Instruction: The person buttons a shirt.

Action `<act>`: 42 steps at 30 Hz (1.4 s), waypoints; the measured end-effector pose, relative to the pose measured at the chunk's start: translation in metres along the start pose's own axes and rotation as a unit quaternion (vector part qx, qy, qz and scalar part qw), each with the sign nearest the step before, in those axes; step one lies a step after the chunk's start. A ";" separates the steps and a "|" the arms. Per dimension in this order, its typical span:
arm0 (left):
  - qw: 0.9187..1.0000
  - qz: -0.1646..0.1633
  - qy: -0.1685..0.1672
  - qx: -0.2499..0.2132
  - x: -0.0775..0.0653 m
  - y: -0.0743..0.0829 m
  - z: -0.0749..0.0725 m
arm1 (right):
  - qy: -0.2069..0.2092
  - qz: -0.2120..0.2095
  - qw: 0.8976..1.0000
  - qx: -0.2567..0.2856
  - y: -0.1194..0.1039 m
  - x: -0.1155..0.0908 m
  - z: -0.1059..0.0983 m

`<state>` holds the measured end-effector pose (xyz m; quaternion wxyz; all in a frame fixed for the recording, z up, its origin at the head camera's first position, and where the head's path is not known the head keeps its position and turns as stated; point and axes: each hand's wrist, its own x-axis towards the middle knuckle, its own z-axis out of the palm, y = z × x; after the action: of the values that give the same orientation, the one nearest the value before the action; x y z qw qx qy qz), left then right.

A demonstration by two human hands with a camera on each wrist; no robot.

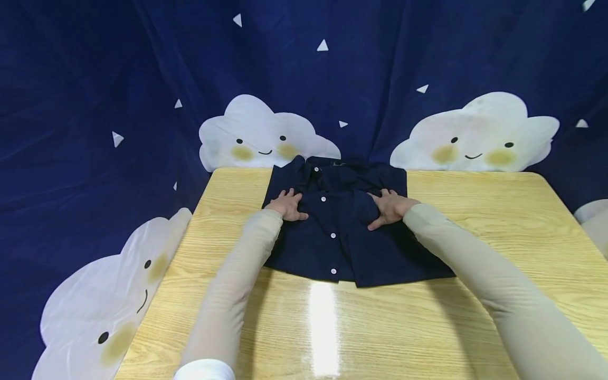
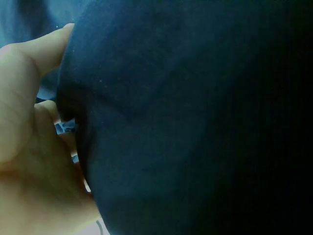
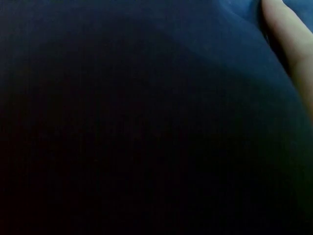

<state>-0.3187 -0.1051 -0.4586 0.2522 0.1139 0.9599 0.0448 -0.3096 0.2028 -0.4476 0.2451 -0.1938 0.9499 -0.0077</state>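
A dark navy shirt with white buttons down its front lies on the table, its collar toward the far edge. On its left side rests my left hand, fingers spread and thumb pointing inward. My right hand lies on the right side of the shirt in much the same way. Dark cloth fills most of the left wrist view, with the left thumb along its edge and the other fingers partly hidden behind it. In the right wrist view, one finger shows beside the dark cloth; the rest of that hand is hidden.
The wood-grain table extends around the shirt on both sides and in front. A navy curtain with white clouds and triangles hangs behind the table and down its left side. Light reflects off the tabletop near the front.
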 end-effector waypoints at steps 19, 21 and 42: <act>1.000 -0.003 0.010 0.007 0.012 0.027 0.002 | 0.000 0.009 1.000 0.003 0.026 -0.013 0.002; 1.000 0.000 0.009 0.009 0.013 0.030 0.002 | -0.001 0.016 1.000 0.005 0.029 -0.015 0.002; 0.999 -0.001 0.029 0.036 0.019 0.036 0.002 | -0.014 0.035 0.999 0.028 0.033 -0.020 0.003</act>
<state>-0.3265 -0.0651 -0.4640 0.2201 0.1205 0.9679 0.0132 -0.3042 0.2409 -0.4448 0.2643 -0.1539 0.9518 -0.0234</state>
